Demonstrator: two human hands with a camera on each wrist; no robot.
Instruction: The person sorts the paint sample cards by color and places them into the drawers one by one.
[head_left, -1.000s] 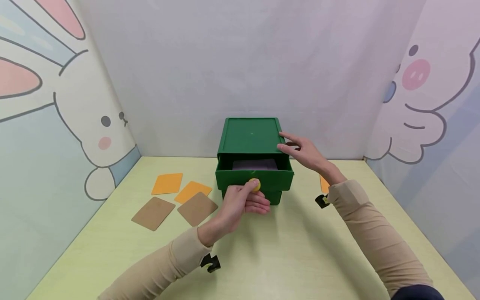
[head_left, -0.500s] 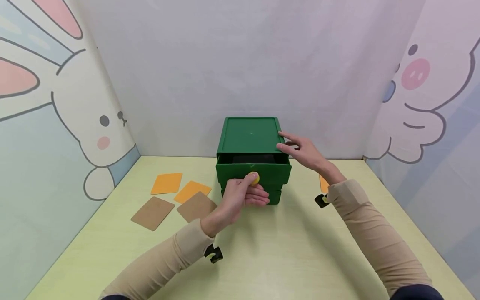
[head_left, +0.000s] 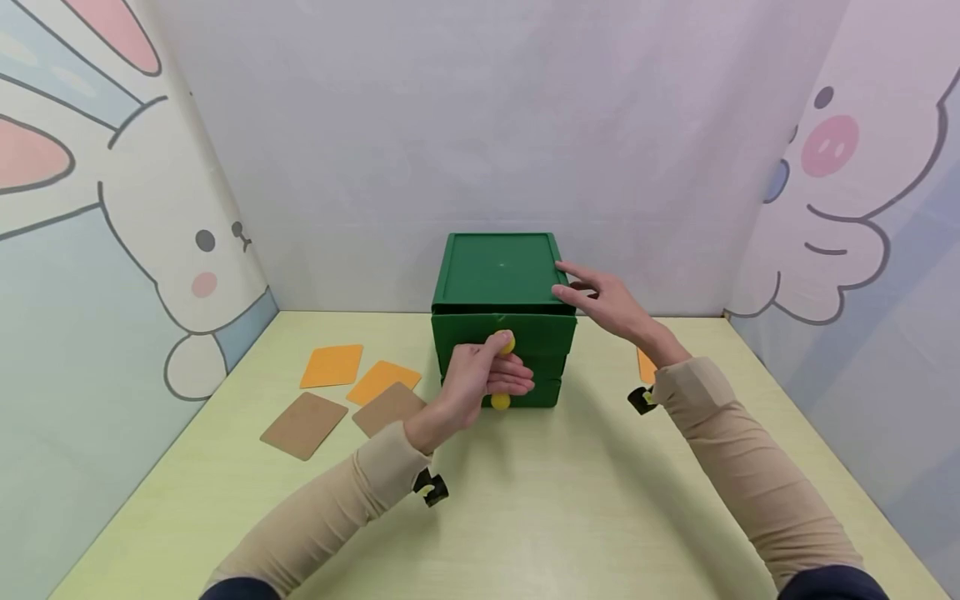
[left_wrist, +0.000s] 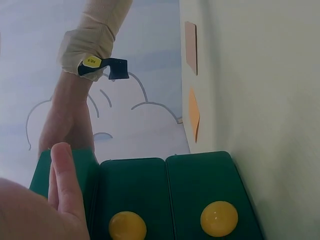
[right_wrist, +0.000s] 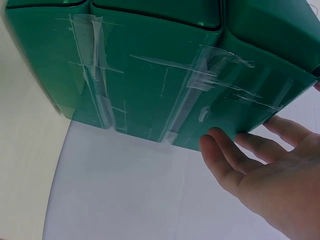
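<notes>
A green drawer cabinet [head_left: 501,267] stands at the back of the table. Its top drawer [head_left: 457,333] is nearly closed, with a thin dark gap under the lid. My left hand [head_left: 483,375] has its thumb on that drawer's yellow knob [head_left: 507,342], fingers extended just below it. In the left wrist view those fingers point straight along the top drawer's front, beside the yellow knobs of the middle [left_wrist: 127,227] and bottom [left_wrist: 219,219] drawers. My right hand [head_left: 611,304] rests spread fingertips along the cabinet's upper right edge. The drawer's contents are hidden.
Left of the cabinet lie two orange cards [head_left: 332,367] and two brown cards [head_left: 303,426], one brown overlapping an orange. Another orange card [head_left: 646,367] is partly behind my right forearm. Clear tape strips [right_wrist: 97,65] run along the cabinet's side. Printed cloth walls [head_left: 480,150] enclose the table.
My left hand has moved forward, pushing the top drawer in from well open to nearly closed. Pale lilac contents seen inside it earlier are now covered. The right hand stays put.
</notes>
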